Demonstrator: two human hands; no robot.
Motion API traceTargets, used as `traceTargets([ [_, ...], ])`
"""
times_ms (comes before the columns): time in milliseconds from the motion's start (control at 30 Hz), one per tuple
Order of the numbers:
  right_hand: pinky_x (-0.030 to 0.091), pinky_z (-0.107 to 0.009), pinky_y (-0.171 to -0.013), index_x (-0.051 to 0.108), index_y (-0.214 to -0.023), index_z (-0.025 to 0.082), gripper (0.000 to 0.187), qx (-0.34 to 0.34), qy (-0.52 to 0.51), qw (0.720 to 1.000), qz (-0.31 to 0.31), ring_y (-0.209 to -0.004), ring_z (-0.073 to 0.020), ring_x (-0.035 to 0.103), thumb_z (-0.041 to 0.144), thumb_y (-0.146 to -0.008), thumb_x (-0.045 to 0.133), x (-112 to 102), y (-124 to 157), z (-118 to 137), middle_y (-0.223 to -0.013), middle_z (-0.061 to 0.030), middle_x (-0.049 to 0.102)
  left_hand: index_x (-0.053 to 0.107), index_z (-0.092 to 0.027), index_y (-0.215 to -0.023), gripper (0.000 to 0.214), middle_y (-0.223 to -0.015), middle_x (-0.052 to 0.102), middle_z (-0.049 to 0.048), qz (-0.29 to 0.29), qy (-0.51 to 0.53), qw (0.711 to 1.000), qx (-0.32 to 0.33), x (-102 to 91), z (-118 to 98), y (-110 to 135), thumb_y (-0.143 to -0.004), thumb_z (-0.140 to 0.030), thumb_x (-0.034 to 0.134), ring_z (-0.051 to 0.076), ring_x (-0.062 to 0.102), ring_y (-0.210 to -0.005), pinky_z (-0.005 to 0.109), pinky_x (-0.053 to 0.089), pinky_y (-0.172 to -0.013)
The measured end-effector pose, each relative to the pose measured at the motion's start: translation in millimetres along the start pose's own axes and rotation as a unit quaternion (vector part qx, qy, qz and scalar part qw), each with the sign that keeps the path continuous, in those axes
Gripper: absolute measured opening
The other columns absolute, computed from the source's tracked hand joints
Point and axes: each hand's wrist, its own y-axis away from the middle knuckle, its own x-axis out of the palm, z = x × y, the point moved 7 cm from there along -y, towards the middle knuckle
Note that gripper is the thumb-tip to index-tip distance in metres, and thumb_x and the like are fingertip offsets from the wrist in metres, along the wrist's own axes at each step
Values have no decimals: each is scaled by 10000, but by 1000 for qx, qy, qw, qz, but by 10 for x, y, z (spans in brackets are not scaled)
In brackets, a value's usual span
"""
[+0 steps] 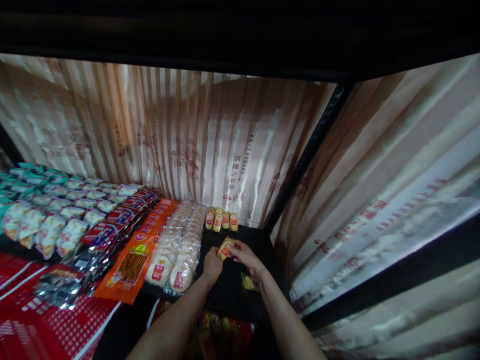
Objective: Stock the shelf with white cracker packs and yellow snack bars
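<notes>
Both my hands meet over a dark shelf (258, 240) in a curtained corner. My left hand (212, 265) and my right hand (243, 256) are closed together on one small yellow snack packet (226, 247) with a red label. A short row of the same yellow packets (221, 220) stands at the back of the shelf, just beyond my hands. One more yellow packet (250, 283) lies on the shelf under my right wrist.
Left of my hands lie rows of round white rice cakes (179, 248), orange snack bags (140, 255), red-and-blue packets (112, 222) and white-and-teal packets (56, 210). Striped cream curtains (180, 145) close the back and right sides. A dark post (307, 155) marks the corner.
</notes>
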Motion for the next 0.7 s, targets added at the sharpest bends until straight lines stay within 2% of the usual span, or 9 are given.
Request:
traceTargets([
  [167,421,-216,-605,600,-932,183,342,-42,-26,998,-30,-754,-142,626,394,-666,645,61,-137,-219,-872,-30,690,570,-129,-1030,271,-894,701,74,6,10,1000,-7,63,12,-127,-898,-201,345,109,645,-711,185,460,-644],
  [233,435,-238,-616,603,-951,182,353,-51,-28,997,-49,-754,-159,626,402,-676,622,44,-197,-264,-863,-35,690,577,-127,-1048,276,-942,693,89,-2,1,1000,-2,62,-12,-167,-889,-206,365,132,647,-804,206,464,-720],
  [333,459,-266,-640,601,-1006,171,387,-73,-12,994,-82,-754,-177,626,417,-709,573,-45,-301,-234,-858,-45,690,545,-105,-1153,335,-1163,607,141,-34,-26,999,16,31,-79,-217,-856,-167,404,186,564,-1077,259,405,-919],
  [433,472,-277,-708,600,-1041,174,376,-104,52,984,-132,-809,-184,629,406,-761,506,-193,-408,-104,-907,-47,689,513,-97,-1218,415,-1302,508,138,-69,-91,990,81,21,-215,-258,-818,-105,401,211,452,-1215,286,321,-1030],
  [500,469,-277,-745,600,-1062,180,355,-95,128,973,-165,-840,-187,633,373,-795,469,-276,-483,-31,-922,-47,689,521,-98,-1218,439,-1336,484,117,-74,-135,980,127,59,-300,-289,-805,-79,375,214,411,-1251,287,307,-1052],
  [600,458,-280,-796,567,-1147,182,364,-60,233,950,-199,-919,-197,634,298,-821,455,-328,-591,38,-990,-63,685,487,-76,-1254,482,-1387,433,110,-66,-181,969,156,137,-358,-360,-790,-64,360,229,310,-1323,308,281,-1087],
  [700,445,-273,-837,494,-1233,178,409,-52,276,936,-212,-1001,-193,617,234,-829,463,-301,-681,95,-1087,-78,664,432,-70,-1301,529,-1434,364,113,-57,-214,962,161,198,-373,-441,-775,-66,377,247,217,-1367,355,249,-1114],
])
